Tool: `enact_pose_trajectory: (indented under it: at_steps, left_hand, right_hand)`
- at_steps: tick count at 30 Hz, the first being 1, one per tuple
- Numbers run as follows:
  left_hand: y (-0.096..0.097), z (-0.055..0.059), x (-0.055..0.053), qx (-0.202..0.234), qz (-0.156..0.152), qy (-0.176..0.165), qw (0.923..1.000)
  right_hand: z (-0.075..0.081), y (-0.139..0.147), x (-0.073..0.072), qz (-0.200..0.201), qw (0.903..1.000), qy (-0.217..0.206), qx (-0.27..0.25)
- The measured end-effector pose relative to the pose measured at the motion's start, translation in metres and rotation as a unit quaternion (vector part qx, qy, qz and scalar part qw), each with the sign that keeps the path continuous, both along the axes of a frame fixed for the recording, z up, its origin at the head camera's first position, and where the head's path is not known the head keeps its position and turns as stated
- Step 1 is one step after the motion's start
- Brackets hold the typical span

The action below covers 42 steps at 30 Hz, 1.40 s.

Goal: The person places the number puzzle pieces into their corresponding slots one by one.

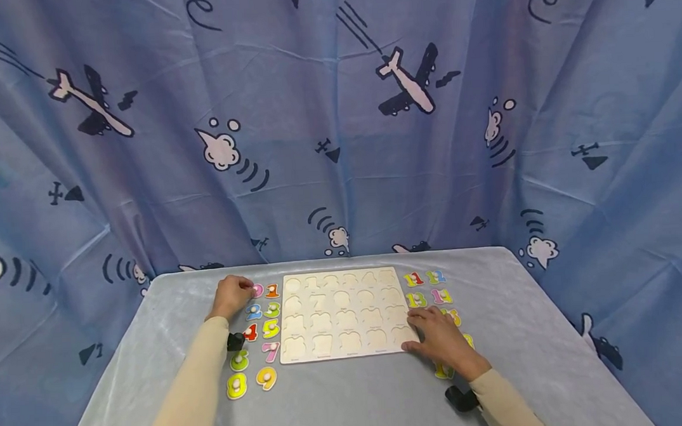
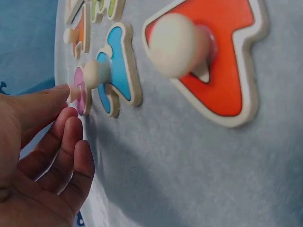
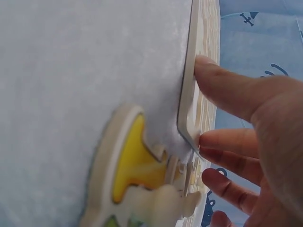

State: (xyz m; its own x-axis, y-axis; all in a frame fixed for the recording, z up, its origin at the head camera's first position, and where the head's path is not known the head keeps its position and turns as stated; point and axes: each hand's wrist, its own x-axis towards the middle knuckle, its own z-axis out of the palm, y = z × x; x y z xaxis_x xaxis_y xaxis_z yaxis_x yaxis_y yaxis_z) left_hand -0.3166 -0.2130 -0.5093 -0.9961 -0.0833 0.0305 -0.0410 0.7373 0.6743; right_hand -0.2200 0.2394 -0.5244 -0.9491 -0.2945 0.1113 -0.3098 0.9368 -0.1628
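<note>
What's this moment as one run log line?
left hand: at pink knobbed wooden zero; right hand: touching corner of cream rectangular wooden board; visible recesses: unfilled

On knobbed puzzle pieces beside the wooden puzzle board (image 1: 347,357): a partly covered pink 0 (image 1: 258,290); an orange 1 (image 1: 272,291); a blue 2 (image 1: 253,312); a green 3 (image 1: 272,310); a red 4 (image 1: 250,332); a yellow 5 (image 1: 270,328); a pink 7 (image 1: 271,351); a yellow 8 (image 1: 237,386); an orange 9 (image 1: 266,378); opposite, 11 (image 1: 413,279), 12 (image 1: 435,277), 13 (image 1: 416,300); the board's captions are illegibly small.

Left grip (image 1: 231,296) at pink piece (image 1: 258,290), probably a zero
</note>
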Motion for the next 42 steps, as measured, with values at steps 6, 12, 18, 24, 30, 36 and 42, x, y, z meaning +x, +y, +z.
enact_pose_trajectory:
  at_steps: [6, 12, 18, 24, 30, 36, 42]
  left_hand:
    - [0.001, -0.004, -0.002, 0.009, 0.019, -0.014, 0.9997]
    - [0.005, -0.008, -0.004, 0.007, 0.031, -0.009, 0.9995]
    - [0.007, -0.002, -0.004, -0.011, 0.032, 0.017, 0.9993]
    - [0.023, 0.012, -0.006, -0.004, -0.004, 0.062, 0.9981]
    - [0.046, 0.016, -0.005, 0.015, -0.037, 0.073, 0.9966]
    - [0.062, 0.006, -0.009, 0.033, -0.049, 0.05, 0.997]
    - [0.069, -0.005, -0.01, 0.008, -0.043, 0.067, 0.9968]
  right_hand:
    - [0.0, -0.002, -0.001, 0.009, 0.9997, -0.006, -0.021]
    - [0.001, -0.004, 0.0, 0.005, 0.9987, -0.023, -0.044]
    - [0.002, -0.006, 0.0, 0.001, 0.9979, -0.032, -0.055]
    - [0.002, -0.004, -0.001, -0.004, 0.9979, -0.029, -0.058]
    - [0.002, -0.004, -0.001, 0.001, 0.9986, -0.016, -0.05]
    - [0.0, -0.004, 0.0, 0.001, 0.9988, -0.019, -0.046]
    - [0.0, -0.004, 0.002, -0.006, 0.9992, -0.016, -0.037]
